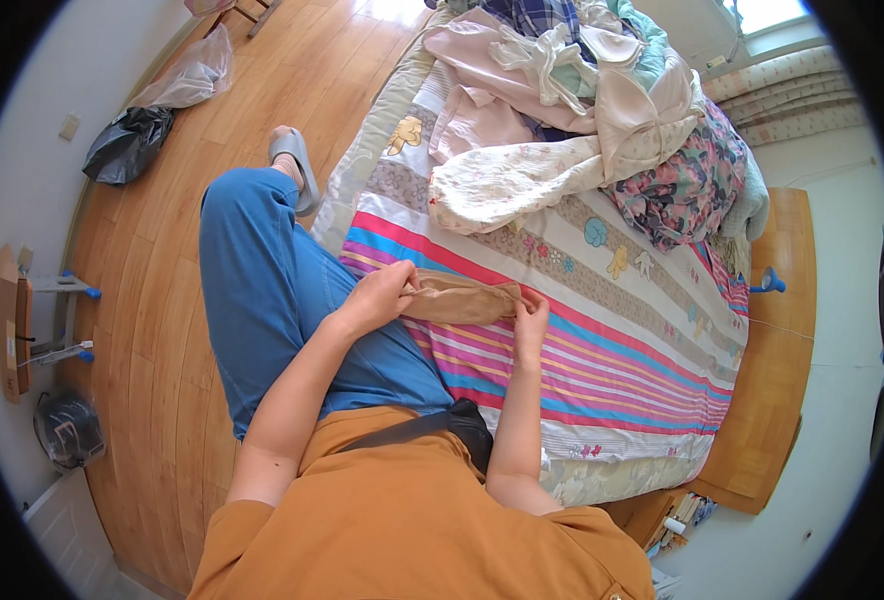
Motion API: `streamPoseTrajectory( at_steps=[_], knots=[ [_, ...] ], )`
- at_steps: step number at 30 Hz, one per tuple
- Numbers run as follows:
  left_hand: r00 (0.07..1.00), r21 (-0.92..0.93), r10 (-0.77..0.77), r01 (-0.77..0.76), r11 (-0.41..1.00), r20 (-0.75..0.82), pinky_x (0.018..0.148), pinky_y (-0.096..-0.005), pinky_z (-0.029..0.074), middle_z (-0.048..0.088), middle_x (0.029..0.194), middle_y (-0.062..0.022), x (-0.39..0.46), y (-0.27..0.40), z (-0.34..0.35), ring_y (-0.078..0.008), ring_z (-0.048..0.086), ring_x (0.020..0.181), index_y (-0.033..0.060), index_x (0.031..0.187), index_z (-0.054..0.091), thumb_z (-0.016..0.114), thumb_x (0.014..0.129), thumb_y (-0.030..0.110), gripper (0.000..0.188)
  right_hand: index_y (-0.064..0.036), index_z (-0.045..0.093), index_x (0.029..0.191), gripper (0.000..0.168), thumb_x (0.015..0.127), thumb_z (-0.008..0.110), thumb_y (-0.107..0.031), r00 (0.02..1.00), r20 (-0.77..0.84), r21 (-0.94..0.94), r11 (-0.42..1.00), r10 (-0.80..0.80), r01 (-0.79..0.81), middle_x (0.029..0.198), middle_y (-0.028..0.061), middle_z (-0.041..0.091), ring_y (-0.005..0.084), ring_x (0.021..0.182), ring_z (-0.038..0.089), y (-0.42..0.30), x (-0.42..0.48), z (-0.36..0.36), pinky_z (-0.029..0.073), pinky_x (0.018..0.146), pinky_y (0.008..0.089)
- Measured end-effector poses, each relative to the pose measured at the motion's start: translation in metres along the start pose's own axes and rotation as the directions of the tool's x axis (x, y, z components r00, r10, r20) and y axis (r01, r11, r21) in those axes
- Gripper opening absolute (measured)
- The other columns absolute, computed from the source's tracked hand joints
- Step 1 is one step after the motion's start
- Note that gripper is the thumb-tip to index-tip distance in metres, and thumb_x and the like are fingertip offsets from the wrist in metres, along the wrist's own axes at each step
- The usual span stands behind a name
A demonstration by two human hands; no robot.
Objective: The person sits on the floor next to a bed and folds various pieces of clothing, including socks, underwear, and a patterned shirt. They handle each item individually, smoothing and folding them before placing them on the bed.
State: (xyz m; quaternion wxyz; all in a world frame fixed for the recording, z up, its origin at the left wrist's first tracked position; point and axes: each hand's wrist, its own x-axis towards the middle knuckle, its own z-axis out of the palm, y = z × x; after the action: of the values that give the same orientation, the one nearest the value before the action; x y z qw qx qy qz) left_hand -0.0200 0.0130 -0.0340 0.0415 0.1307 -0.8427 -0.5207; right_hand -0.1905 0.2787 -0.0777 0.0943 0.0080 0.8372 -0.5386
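Note:
A tan, thin-knit stocking-like garment [464, 296] is stretched between my two hands over the striped bed sheet [599, 360]. My left hand [376, 298] grips its left end, close above my knee in blue trousers. At the other end, the fingertips of my right hand [532, 313] pinch the edge. The garment lies fairly flat, with small wrinkles near the right end. How much of it is bunched inside my left fist is hidden.
Beyond my hands, the bed holds a heap of clothes, with a white patterned garment [513, 180], pink cloth [479, 120] and a floral garment [682, 180]. A wooden headboard [776, 345] stands at right. Black [128, 144] and clear plastic bags [190, 75] lie on the wooden floor.

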Motion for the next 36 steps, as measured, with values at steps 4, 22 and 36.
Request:
streamPoseTrajectory(
  at_steps=[4,22,36],
  knots=[
    [1.0,0.096,-0.024,0.022,0.995,0.014,0.078,-0.0412,0.05,0.062,0.094,-0.0159,-0.002,0.005,0.001,-0.0351,0.063,0.093,0.0029,0.096,0.057,0.072,0.08,0.01,0.023,-0.005,0.06,0.106,0.022,0.085,0.066,-0.009,0.852,0.019,-0.512,0.726,-0.524,0.458,0.102,0.0119,0.057,0.0282,0.096,0.054,-0.027,-0.018,0.01,0.044,0.086,0.039],
    [0.989,-0.143,0.141,-0.132,0.981,0.051,0.075,-0.034,0.049,0.063,0.09,-0.0153,0.005,0.005,0.0,-0.0259,0.063,0.085,-0.0012,0.097,0.06,0.068,0.084,0.008,0.018,-0.003,0.06,0.092,0.019,0.078,0.071,-0.006,0.769,0.392,-0.351,0.691,-0.505,0.632,0.085,0.0108,0.058,0.0265,0.083,0.055,-0.029,-0.018,0.012,0.047,0.074,0.0365],
    [0.999,-0.29,0.017,-0.006,0.957,0.035,0.073,-0.037,0.05,0.064,0.089,-0.0176,0.004,0.006,-0.004,-0.0309,0.063,0.083,-0.001,0.094,0.061,0.066,0.083,0.009,0.015,-0.004,0.06,0.089,0.014,0.087,0.07,-0.014,0.951,0.243,-0.181,0.954,-0.19,0.237,0.083,0.0036,0.059,0.0121,0.07,0.055,-0.014,-0.025,0.004,0.046,0.066,0.0258]
  ],
)
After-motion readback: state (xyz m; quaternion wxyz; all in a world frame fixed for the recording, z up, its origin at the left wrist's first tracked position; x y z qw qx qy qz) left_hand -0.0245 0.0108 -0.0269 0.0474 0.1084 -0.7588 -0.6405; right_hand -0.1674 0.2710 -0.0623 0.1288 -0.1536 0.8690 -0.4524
